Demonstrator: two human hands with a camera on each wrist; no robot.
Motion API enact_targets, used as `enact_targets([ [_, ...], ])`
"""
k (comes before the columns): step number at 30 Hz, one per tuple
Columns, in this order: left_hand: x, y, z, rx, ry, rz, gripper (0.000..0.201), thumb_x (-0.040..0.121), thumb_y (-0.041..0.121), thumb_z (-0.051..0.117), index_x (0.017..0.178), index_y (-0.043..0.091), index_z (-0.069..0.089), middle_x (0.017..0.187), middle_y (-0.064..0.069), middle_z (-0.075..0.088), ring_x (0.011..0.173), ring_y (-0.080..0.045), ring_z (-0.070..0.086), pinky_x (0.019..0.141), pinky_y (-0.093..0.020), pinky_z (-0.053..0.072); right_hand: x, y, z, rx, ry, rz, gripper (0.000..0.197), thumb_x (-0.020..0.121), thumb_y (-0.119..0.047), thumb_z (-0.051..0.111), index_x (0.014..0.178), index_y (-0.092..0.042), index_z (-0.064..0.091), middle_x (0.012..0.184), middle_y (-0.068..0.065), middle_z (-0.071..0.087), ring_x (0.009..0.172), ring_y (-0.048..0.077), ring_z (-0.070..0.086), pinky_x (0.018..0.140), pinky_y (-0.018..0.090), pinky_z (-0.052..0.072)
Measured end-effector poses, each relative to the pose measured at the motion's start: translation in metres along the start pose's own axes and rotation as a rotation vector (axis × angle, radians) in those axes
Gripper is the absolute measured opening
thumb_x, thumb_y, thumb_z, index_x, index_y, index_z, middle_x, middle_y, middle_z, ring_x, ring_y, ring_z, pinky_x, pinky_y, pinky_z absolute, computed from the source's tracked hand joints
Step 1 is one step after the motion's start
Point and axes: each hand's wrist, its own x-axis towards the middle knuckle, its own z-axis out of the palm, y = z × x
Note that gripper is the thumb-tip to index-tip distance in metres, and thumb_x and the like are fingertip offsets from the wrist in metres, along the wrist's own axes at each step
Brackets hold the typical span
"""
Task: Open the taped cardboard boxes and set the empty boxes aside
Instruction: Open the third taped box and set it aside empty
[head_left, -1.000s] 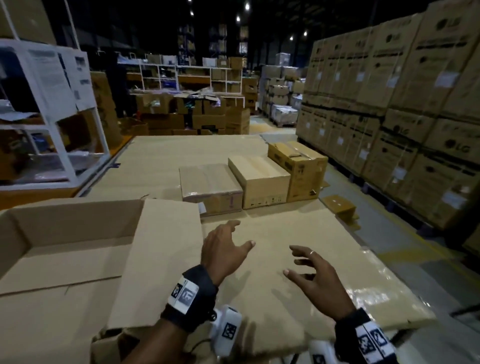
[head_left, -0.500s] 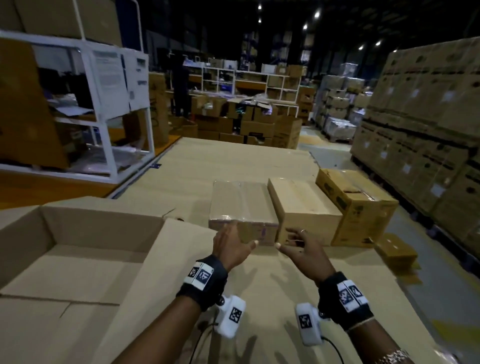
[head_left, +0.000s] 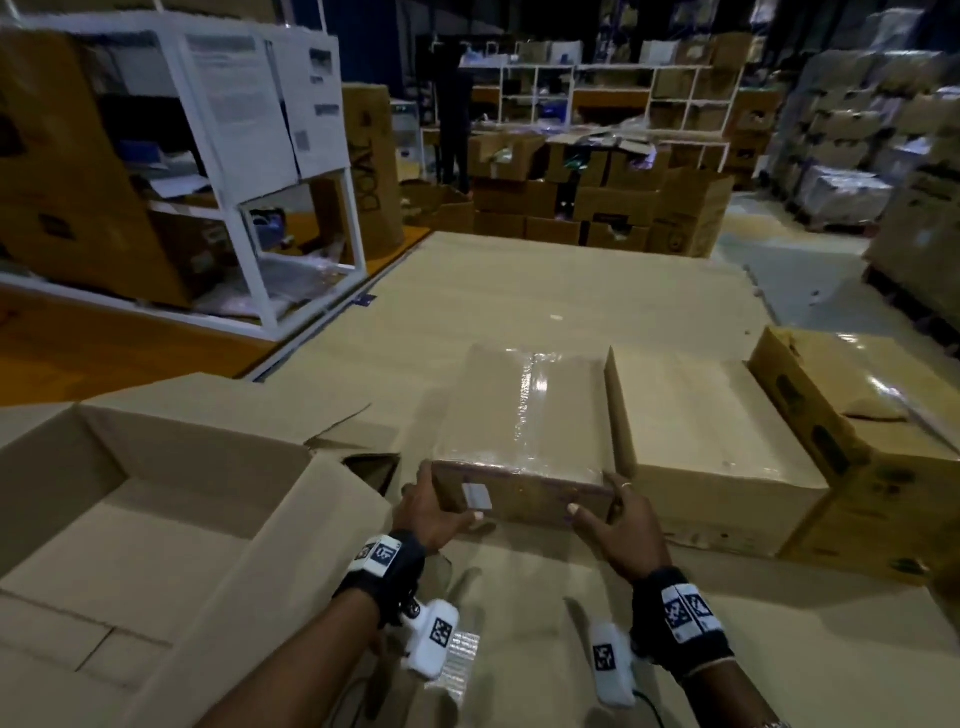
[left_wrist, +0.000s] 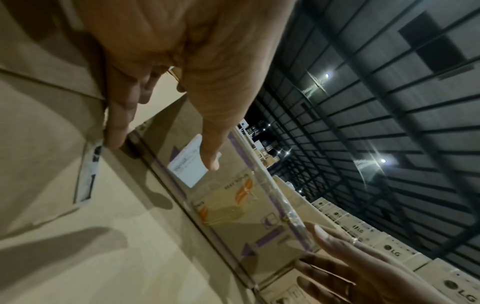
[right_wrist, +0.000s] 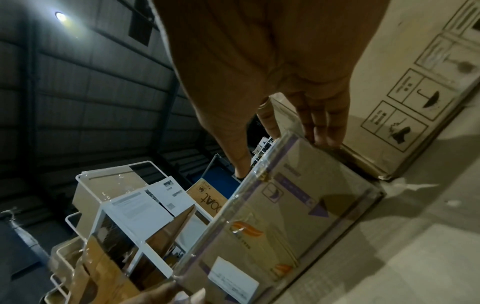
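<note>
At the near corners, the left hand and right hand clasp the taped box; glossy wrap probably invites slipping

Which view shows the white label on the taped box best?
Left wrist: the white label on the taped box sits near centre, large, only its upper right corner hidden by the left hand's thumb. The right wrist view shows the label low in the frame, at a slant. The head view shows it tiny and blurred.
</note>
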Motion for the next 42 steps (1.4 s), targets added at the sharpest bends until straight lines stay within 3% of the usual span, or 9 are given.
enact_targets([
  [5, 0.015, -0.017, 0.007, -0.201, -0.001, 0.042, 0.102, 0.053, 0.048, 0.091, 0.138, 0.026, 0.038, 0.119, 0.007, 0.068, 0.111, -0.018, 0.067, 0.094, -0.043, 0.057, 0.004, 0.01, 0.012, -0.025, 0.022, -0.084, 0.08, 0.078, -0.037, 0.086, 0.148, -0.025, 0.049, 0.142, -0.003, 0.057, 0.132, 0.018, 0.052, 0.107, 0.036, 0.045],
  [10, -0.002, 0.0, 0.003, -0.372, -0.002, 0.098, 0.084, 0.075, -0.002, 0.082, 0.137, 0.032, 0.037, 0.131, 0.002, 0.061, 0.12, -0.015, 0.063, 0.089, -0.028, 0.057, -0.002, 0.01, 0.009, 0.028, 0.052, -0.093, 0.084, 0.075, -0.038, 0.088, 0.148, -0.027, 0.05, 0.139, -0.001, 0.062, 0.123, 0.02, 0.06, 0.099, 0.041, 0.054],
  [20, -0.069, 0.041, -0.032, -0.451, 0.074, 0.326, 0.083, 0.069, 0.027, 0.087, 0.141, 0.029, 0.045, 0.141, 0.0, 0.052, 0.126, -0.016, 0.057, 0.094, -0.042, 0.058, -0.042, 0.012, -0.013, 0.357, 0.041, -0.055, 0.069, 0.076, -0.023, 0.087, 0.14, -0.02, 0.06, 0.131, -0.008, 0.065, 0.118, -0.014, 0.056, 0.099, 0.014, 0.05],
  [26, -0.119, 0.043, -0.033, -0.48, 0.104, 0.387, 0.081, 0.078, -0.007, 0.081, 0.146, 0.021, 0.045, 0.145, -0.005, 0.042, 0.127, -0.007, 0.055, 0.093, -0.037, 0.059, -0.073, 0.009, -0.028, 0.372, 0.052, -0.067, 0.069, 0.076, -0.024, 0.088, 0.138, -0.025, 0.06, 0.116, -0.006, 0.073, 0.108, -0.001, 0.066, 0.097, 0.034, 0.057],
  [29, -0.147, 0.037, -0.029, -0.527, 0.1, 0.366, 0.083, 0.077, -0.005, 0.082, 0.145, 0.025, 0.045, 0.146, 0.0, 0.044, 0.127, -0.007, 0.056, 0.092, -0.031, 0.059, -0.089, 0.01, -0.037, 0.324, 0.044, -0.087, 0.072, 0.073, -0.039, 0.087, 0.139, -0.03, 0.059, 0.115, 0.003, 0.076, 0.106, 0.001, 0.068, 0.096, 0.034, 0.058],
  [32, -0.177, 0.025, -0.024, -0.534, 0.1, 0.321, 0.087, 0.073, 0.0, 0.087, 0.143, 0.031, 0.045, 0.146, 0.004, 0.049, 0.129, -0.008, 0.055, 0.092, -0.03, 0.058, -0.113, 0.014, -0.047, 0.208, 0.037, -0.084, 0.077, 0.069, -0.06, 0.08, 0.14, -0.036, 0.059, 0.109, -0.016, 0.073, 0.103, -0.008, 0.064, 0.096, 0.032, 0.056],
  [35, -0.208, 0.013, -0.02, -0.513, 0.084, 0.304, 0.089, 0.069, 0.009, 0.091, 0.14, 0.034, 0.044, 0.139, 0.013, 0.056, 0.127, -0.006, 0.056, 0.094, -0.028, 0.057, -0.141, 0.017, -0.056, 0.162, 0.038, -0.084, 0.069, 0.075, -0.043, 0.084, 0.139, -0.036, 0.059, 0.101, -0.035, 0.066, 0.1, -0.017, 0.061, 0.097, 0.034, 0.056],
  [37, -0.23, 0.008, -0.019, -0.495, 0.07, 0.292, 0.087, 0.069, 0.006, 0.091, 0.137, 0.034, 0.044, 0.131, 0.022, 0.059, 0.122, -0.002, 0.058, 0.093, -0.021, 0.055, -0.161, 0.022, -0.061, 0.154, 0.031, -0.09, 0.07, 0.076, -0.039, 0.086, 0.139, -0.039, 0.056, 0.102, -0.025, 0.074, 0.102, -0.006, 0.067, 0.095, 0.034, 0.058],
  [42, -0.277, -0.007, -0.024, -0.477, 0.001, 0.319, 0.087, 0.069, 0.008, 0.091, 0.136, 0.033, 0.042, 0.132, 0.011, 0.06, 0.119, -0.01, 0.062, 0.093, -0.024, 0.055, -0.214, 0.017, -0.079, 0.037, 0.024, -0.138, 0.071, 0.077, -0.034, 0.086, 0.142, -0.029, 0.058, 0.132, -0.007, 0.066, 0.116, 0.009, 0.064, 0.081, -0.002, 0.045],
])
